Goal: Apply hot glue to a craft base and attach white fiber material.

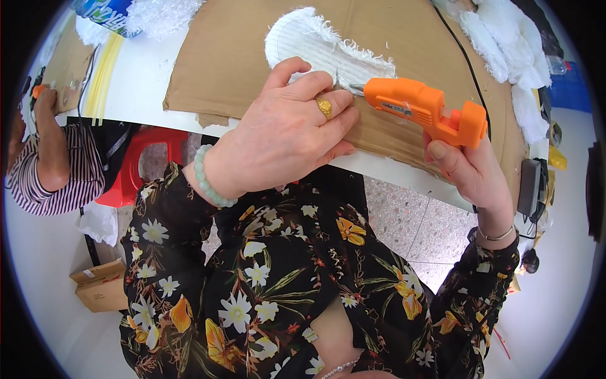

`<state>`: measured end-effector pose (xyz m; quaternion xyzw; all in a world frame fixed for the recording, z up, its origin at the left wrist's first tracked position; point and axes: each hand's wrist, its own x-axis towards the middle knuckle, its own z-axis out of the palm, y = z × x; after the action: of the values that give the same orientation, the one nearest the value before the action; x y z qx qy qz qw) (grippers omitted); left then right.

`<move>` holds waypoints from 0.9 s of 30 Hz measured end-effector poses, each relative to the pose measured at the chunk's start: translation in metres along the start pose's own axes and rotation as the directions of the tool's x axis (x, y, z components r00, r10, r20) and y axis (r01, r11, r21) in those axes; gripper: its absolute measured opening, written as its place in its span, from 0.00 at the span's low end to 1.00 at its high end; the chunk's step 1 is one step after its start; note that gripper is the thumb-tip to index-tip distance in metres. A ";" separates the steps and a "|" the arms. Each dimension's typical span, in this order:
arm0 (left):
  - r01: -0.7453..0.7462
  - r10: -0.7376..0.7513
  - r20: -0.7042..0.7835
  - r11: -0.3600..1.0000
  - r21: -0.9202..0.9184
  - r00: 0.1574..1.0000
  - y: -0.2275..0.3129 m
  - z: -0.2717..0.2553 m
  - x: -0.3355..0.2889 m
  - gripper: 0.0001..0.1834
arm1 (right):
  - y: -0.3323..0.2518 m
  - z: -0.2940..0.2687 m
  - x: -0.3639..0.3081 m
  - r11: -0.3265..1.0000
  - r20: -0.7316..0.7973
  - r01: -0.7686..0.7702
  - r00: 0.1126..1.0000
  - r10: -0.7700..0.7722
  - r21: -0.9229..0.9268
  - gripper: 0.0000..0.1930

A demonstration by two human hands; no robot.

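Note:
On the cardboard sheet lies a white, curved piece of ribbed fabric [315, 43] with a frayed edge. Curled over its near edge, the fingers of my left hand [297, 123] grip it, and the hand hides part of the fabric. A gold ring and a pale green bead bracelet are on this hand and wrist. My right hand [470, 165] is closed round the handle of an orange hot glue gun [410, 104]. The gun's nozzle points left and meets the fabric's edge, close beside my left fingertips.
Brown cardboard [221, 57] covers much of the white table. Yellowish glue sticks [105, 79] lie at the left, fluffy white material [505, 44] at the far right. A black cable [464, 47] crosses the cardboard. Another person [60, 158] works at the left, near a red stool [145, 155].

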<state>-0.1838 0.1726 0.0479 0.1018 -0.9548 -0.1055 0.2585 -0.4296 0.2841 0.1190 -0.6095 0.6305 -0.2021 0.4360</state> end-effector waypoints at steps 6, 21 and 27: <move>-0.001 0.001 0.023 1.000 0.000 1.000 0.000 0.000 -0.001 0.22 | 0.004 0.003 0.000 0.998 -0.031 0.061 0.998 -0.061 0.001 0.14; -0.009 0.010 -0.033 1.000 0.026 0.999 0.001 0.001 -0.002 0.20 | 0.003 0.002 0.007 0.996 -0.045 0.093 0.995 -0.093 -0.008 0.12; -0.021 0.023 -0.074 0.999 0.030 0.997 0.000 0.005 -0.002 0.19 | 0.001 0.003 0.014 0.997 -0.034 0.065 0.997 -0.066 -0.035 0.12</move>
<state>-0.1843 0.1741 0.0427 0.0988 -0.9470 -0.0850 0.2935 -0.4262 0.2723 0.1123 -0.6333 0.6212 -0.2164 0.4077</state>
